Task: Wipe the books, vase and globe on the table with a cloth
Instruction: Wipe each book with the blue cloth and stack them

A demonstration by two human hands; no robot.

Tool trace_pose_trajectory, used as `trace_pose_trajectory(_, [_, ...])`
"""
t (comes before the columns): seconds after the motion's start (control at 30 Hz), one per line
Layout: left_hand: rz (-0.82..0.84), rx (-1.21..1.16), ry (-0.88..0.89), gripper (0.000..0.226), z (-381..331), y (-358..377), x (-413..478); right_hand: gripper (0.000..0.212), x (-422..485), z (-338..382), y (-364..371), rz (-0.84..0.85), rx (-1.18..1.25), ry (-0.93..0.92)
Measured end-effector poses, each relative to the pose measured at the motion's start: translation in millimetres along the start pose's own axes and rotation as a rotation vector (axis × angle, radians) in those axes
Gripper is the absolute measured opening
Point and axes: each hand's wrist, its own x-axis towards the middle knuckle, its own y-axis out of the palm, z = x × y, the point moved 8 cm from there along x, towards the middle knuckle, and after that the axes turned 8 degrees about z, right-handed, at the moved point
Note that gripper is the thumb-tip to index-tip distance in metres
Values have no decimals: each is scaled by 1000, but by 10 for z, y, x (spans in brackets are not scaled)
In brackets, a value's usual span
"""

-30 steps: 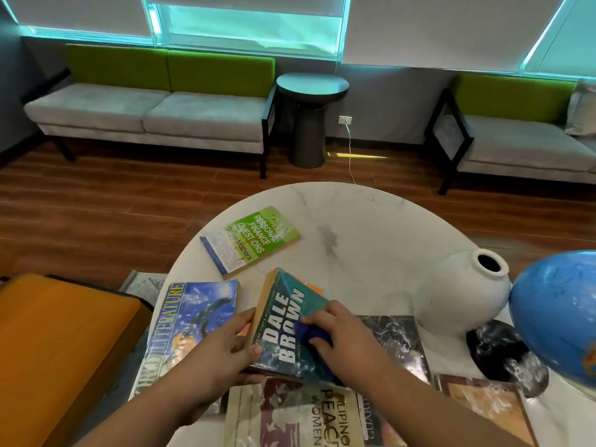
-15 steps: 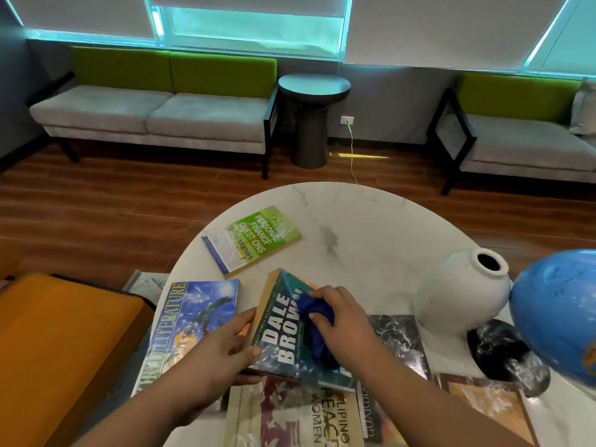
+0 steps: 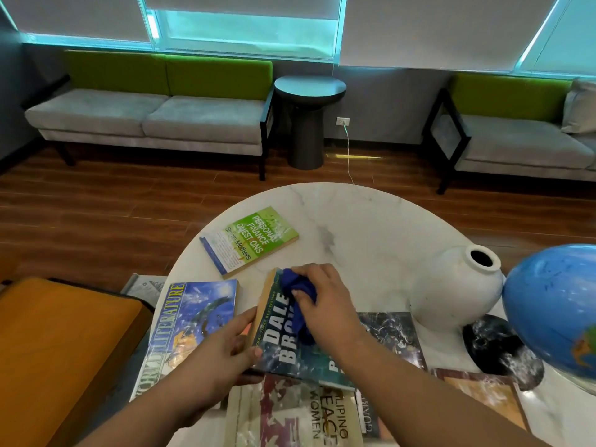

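My left hand (image 3: 222, 350) grips the left edge of the teal "Dale Brown" book (image 3: 283, 350), which lies tilted over other books. My right hand (image 3: 325, 304) holds a dark blue cloth (image 3: 298, 301) pressed against the book's upper cover. A green finance book (image 3: 250, 241) lies further back on the white marble table (image 3: 371, 227). The "World Literature" book (image 3: 190, 321) sits at the left. A white vase (image 3: 458, 288) stands to the right, touching the blue globe (image 3: 554, 308). More books (image 3: 296, 414) lie near me, partly hidden by my arms.
An orange seat (image 3: 61, 350) stands close at the left of the table. Beyond the table are wooden floor, two grey and green sofas (image 3: 154, 114) and a dark round side table (image 3: 308, 121). The globe's dark marbled base (image 3: 496, 346) sits at the table's right.
My right hand has slid the blue cloth up the Dale Brown cover, from its middle to its top edge. My left hand has kept its hold on the book's left side.
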Motion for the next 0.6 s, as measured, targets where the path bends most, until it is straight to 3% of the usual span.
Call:
trace_pose_trajectory(0.07, [8,-9,-11,54,33,17,-3,27,-51,-169,-19,5,-43,81])
trace_pose_trajectory(0.23, [-7,-43,3,53,68,10,8,37,-242,-119,219,261,-159,-78])
trace_pose_trajectory(0.43, [-63,-140,-4,47,152,-86,32,30,-459,-920,-43,261,-293,291])
trace_pose_trajectory(0.6, [-103,-169,3,45,137,-100,55,30,-578,-771,188,344,-268,213])
